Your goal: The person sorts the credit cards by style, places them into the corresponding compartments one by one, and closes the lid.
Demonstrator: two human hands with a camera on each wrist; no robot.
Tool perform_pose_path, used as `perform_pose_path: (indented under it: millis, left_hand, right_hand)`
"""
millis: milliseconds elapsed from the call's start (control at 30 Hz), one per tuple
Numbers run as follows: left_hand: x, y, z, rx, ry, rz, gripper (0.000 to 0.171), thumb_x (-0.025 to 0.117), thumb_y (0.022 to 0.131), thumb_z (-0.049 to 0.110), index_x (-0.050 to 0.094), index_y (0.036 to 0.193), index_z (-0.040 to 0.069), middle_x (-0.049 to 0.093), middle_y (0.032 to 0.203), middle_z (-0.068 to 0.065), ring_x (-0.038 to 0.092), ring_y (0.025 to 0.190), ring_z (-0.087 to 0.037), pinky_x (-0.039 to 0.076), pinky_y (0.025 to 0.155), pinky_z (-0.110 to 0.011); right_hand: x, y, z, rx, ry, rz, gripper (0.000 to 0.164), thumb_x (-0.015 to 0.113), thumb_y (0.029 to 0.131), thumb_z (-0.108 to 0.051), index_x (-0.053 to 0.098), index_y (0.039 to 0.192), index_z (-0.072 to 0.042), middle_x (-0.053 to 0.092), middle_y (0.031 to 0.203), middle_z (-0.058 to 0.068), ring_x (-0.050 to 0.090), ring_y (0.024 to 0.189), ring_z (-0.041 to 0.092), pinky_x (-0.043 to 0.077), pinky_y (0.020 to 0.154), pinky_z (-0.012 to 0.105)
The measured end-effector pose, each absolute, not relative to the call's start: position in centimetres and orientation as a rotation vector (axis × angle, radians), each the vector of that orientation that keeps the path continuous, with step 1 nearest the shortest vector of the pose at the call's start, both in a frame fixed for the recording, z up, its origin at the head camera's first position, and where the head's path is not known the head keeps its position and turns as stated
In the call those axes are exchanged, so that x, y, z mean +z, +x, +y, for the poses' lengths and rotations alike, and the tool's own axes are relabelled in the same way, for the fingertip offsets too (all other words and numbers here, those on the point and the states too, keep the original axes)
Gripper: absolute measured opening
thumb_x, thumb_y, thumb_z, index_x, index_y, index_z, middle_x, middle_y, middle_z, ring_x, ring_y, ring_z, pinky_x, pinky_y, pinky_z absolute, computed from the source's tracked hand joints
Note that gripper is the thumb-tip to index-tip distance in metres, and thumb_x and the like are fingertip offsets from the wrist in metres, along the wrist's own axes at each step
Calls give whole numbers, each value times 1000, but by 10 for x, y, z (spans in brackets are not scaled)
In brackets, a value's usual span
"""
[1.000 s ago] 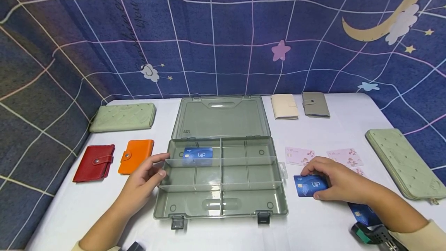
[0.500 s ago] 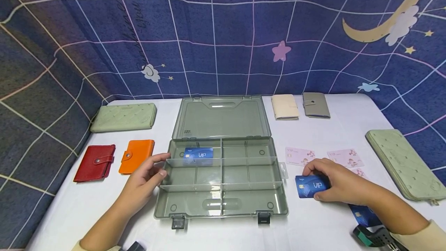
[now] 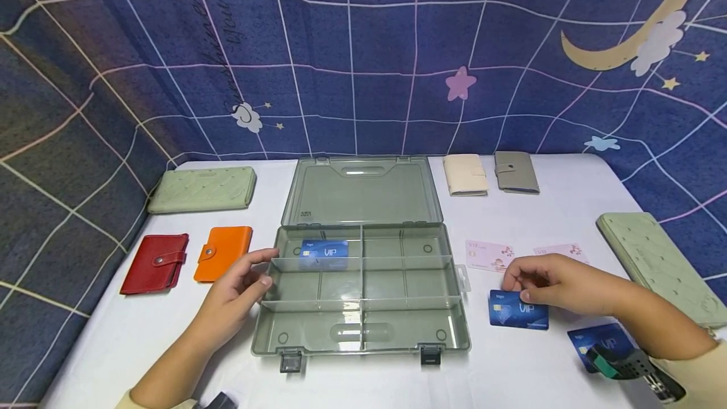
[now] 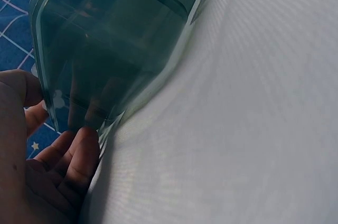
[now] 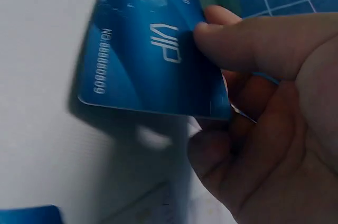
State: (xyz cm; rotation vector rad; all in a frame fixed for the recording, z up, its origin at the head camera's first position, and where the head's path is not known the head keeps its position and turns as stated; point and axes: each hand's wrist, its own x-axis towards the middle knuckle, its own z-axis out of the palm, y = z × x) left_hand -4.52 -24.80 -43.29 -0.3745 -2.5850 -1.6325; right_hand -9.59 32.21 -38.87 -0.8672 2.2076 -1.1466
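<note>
My right hand [image 3: 579, 283] pinches a blue VIP card [image 3: 518, 315] at its far edge, thumb on top, to the right of the box. In the right wrist view the card [image 5: 137, 49] is tilted off the white cloth with a shadow under it. My left hand [image 3: 235, 289] rests its fingertips against the left wall of the green see-through divider box [image 3: 409, 317], which stands with its lid laid back. Another blue VIP card [image 3: 324, 247] lies in the back left compartment. A further blue card [image 3: 591, 338] lies partly under the right wrist strap.
Pink VIP cards [image 3: 483, 254] lie behind the right hand. A red wallet [image 3: 153, 264], an orange card holder [image 3: 224, 254] and a green purse [image 3: 204, 189] lie left. Beige [image 3: 464, 174] and grey [image 3: 515, 172] holders lie at the back, another green purse [image 3: 659, 264] at right.
My right hand has shifted its hold from the card's right side to its far edge, and the card has moved slightly right. The left hand stays in place at the box.
</note>
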Motion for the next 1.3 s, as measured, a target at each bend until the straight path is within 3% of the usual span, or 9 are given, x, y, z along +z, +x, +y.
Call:
perform_pose_path:
  millis: [200, 600, 1033, 1300]
  left_hand:
    - [-433, -45, -248, -1635, -369, -2593, 43, 61, 106, 2, 58, 148, 9, 63, 133, -13, 67, 97, -18, 55, 80, -23]
    - [-434, -45, -248, -1649, -364, -2588, 43, 61, 106, 1, 58, 148, 8, 62, 136, -13, 66, 96, -18, 54, 80, -23]
    - [-434, -48, -248, -1656, -381, -2587, 43, 60, 106, 1, 58, 149, 8, 62, 136, -13, 66, 95, -18, 54, 79, -23]
    - [-433, -46, -248, -1641, -371, -2600, 43, 60, 107, 2, 57, 149, 9, 62, 136, -13, 66, 96, -17, 54, 80, -23]
  right_hand:
    - [-378, -107, 327, -1227, -859, 2085, 19, 64, 103, 2, 68, 116, -11, 67, 99, 6, 61, 89, 17, 51, 76, 30]
    - [-345, -132, 314, -1183, -872, 2050, 18, 62, 103, 4, 67, 117, -7, 61, 91, 7, 59, 84, 21, 50, 71, 33]
    - [-316, -162, 252, -1156, -910, 2025, 16, 65, 101, 3, 66, 116, -2, 63, 99, 10, 60, 91, 24, 54, 80, 30]
    - [-307, -176, 204, -1137, -966, 1943, 17, 64, 102, 2, 65, 119, -1, 62, 103, 15, 59, 90, 26, 55, 78, 30]
